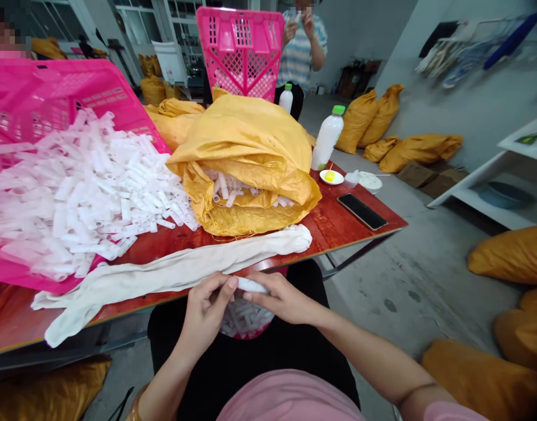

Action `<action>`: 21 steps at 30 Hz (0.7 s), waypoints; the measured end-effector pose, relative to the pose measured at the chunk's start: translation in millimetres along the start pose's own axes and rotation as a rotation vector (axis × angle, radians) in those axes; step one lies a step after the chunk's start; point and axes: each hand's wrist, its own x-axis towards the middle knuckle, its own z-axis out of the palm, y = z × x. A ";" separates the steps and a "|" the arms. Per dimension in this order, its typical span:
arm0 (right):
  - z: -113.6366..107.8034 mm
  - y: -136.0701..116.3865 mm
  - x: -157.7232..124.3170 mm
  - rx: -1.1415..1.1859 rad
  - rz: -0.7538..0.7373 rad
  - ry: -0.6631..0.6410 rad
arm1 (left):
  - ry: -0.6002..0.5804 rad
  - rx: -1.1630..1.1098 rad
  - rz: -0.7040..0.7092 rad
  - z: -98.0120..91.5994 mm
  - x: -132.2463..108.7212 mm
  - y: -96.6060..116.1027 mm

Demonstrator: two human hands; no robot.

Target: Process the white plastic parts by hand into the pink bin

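The fingers (220, 290) of the left hand (204, 313) and the right hand (286, 298) are closed and grip one white plastic tube (250, 285) above the lap, over a pink basket (246, 334) with more tubes. On the red wooden table (333, 219) lie a long white cloth (163, 280), a heap of tubes (84, 193) on a tilted pink crate (62, 82), a yellow woven sack (246, 134), a white bottle (327, 137) and a black phone (362, 211). Beyond the table, more yellow sacks (419, 152) lie on the concrete floor (404, 275), and a person (301, 52) stands behind a second pink crate (239, 52).
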 end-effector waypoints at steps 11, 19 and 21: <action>9.6 4.3 8.9 0.297 0.146 0.011 | -0.130 0.026 0.045 -15.4 5.6 -2.1; -0.3 -2.1 17.8 0.888 0.217 -0.290 | -0.371 0.132 0.163 -38.4 10.8 1.1; -7.1 -5.4 21.6 0.521 0.098 -0.164 | -0.378 0.165 0.121 -37.1 7.8 0.8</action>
